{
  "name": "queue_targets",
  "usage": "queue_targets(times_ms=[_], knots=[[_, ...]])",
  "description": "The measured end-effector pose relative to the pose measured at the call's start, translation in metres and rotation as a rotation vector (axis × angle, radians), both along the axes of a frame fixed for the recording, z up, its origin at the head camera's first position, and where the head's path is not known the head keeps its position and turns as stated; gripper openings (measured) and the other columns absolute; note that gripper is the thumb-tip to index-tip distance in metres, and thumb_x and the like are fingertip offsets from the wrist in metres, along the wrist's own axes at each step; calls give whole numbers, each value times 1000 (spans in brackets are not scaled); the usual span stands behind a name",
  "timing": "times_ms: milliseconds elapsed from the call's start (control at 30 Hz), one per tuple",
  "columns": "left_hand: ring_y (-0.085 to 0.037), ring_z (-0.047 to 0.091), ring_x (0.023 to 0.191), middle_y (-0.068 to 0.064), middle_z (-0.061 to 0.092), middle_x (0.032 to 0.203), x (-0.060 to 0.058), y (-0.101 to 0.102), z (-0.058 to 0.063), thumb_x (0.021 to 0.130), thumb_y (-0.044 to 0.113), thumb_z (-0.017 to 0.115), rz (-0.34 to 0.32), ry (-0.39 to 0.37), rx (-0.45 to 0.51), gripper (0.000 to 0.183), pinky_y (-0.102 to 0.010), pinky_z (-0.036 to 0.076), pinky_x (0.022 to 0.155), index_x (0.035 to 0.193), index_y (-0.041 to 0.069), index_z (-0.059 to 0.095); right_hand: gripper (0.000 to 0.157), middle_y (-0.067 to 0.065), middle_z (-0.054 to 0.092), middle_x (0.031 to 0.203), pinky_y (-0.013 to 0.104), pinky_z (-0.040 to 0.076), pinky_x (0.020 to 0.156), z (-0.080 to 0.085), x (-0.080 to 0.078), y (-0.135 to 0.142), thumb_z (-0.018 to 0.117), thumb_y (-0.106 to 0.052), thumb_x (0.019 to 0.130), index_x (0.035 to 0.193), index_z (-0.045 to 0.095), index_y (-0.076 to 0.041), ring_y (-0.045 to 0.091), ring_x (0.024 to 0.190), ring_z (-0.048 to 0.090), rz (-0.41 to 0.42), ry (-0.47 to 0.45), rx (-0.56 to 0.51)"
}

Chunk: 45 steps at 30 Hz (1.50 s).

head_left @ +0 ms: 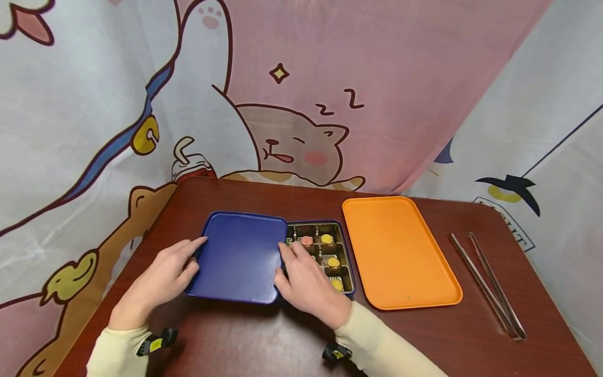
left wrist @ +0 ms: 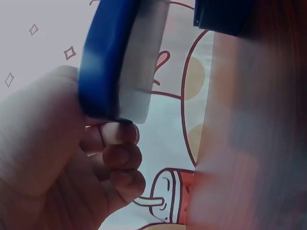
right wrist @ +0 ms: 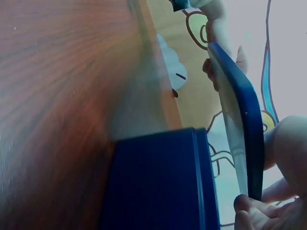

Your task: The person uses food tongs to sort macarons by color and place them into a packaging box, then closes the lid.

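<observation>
Both hands hold a flat, dark blue square lid (head_left: 240, 256) by opposite sides. My left hand (head_left: 162, 275) pinches its left edge; in the left wrist view, several curled fingers (left wrist: 122, 158) show below the lid's side. The right edge is pinched by my right hand (head_left: 308, 280), with the lid (right wrist: 252, 129) between thumb and fingers. The right wrist view shows the lid raised above the blue box (right wrist: 153, 182), apart from it. This box has gold compartments holding a pink piece (head_left: 306, 240) and several yellow pieces (head_left: 327, 239). Lid and right hand hide its left part.
An orange tray (head_left: 400, 251) lies just right of the box. Farther right, metal tongs (head_left: 490, 288) rest with their arms apart on the dark red-brown table (head_left: 226, 335). A cartoon-printed curtain (head_left: 400, 78) hangs behind the table and along its sides.
</observation>
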State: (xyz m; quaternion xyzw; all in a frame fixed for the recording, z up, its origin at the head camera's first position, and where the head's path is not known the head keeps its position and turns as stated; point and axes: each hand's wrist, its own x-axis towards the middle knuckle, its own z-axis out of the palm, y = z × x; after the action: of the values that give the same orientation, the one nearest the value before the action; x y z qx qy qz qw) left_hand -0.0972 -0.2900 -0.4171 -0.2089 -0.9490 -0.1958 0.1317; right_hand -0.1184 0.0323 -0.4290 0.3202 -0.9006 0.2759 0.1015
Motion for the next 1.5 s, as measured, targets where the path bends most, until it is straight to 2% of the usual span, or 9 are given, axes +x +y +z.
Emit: queue_targets(times_ms=[167,333,567,733,867,1133,1300,1433,1500], knots=[[-12,54,81,-6,65,101,-4,13,-1,92,-3,61,-1,-49,14,49,-33,49,71,141,-4,61,52,19,62,120,37,59,86,5,-5,15,64,-15,99,143,57,11,23,96,66,1,-13,7],[-6,49,73,3,53,87,-9,32,-5,91,0,62,-36,-66,52,51,-25,44,64,142,-4,61,49,19,63,129,38,58,91,7,-10,39,64,-13,100,144,58,9,26,109,66,-35,-5,48],[-4,47,72,6,51,87,-14,65,-8,90,8,66,-82,-107,88,55,-22,43,59,144,-1,60,48,15,63,120,36,58,84,3,-14,78,68,-8,97,142,60,8,22,99,64,-61,73,99],[-4,47,72,4,54,92,-19,87,-8,90,12,67,-121,-92,94,57,-22,44,62,144,-2,59,49,12,63,116,34,57,79,5,-18,104,66,-9,98,145,58,6,19,94,61,-63,61,121],[-5,49,74,-1,62,103,-22,102,-9,91,15,67,-141,-63,87,57,-23,46,65,144,-3,59,49,12,63,118,36,57,80,6,-21,121,66,-9,99,146,58,6,19,95,61,-65,49,139],[-9,53,78,-6,68,114,-24,120,-14,91,19,68,-142,-39,75,57,-25,49,70,144,-1,60,50,11,62,120,32,55,75,5,-25,140,66,-7,100,148,56,4,15,91,58,-69,4,180],[-10,55,81,-7,69,117,-23,124,-15,92,22,68,-134,-61,86,58,-28,51,73,145,0,60,48,11,64,118,32,55,75,3,-24,144,64,-7,100,146,57,3,16,90,59,-70,-20,154],[-11,59,85,-6,70,120,-23,123,-13,92,23,70,-132,-80,133,56,-32,54,77,143,3,62,39,11,67,117,34,56,77,3,-24,145,63,-5,101,140,62,1,16,90,61,-61,-71,52],[-10,59,80,-2,69,109,-23,121,-13,94,24,71,-151,-86,174,53,-30,53,74,143,5,63,35,9,67,114,32,54,74,4,-24,147,62,-5,102,137,65,-1,14,88,59,-60,-102,-11]])
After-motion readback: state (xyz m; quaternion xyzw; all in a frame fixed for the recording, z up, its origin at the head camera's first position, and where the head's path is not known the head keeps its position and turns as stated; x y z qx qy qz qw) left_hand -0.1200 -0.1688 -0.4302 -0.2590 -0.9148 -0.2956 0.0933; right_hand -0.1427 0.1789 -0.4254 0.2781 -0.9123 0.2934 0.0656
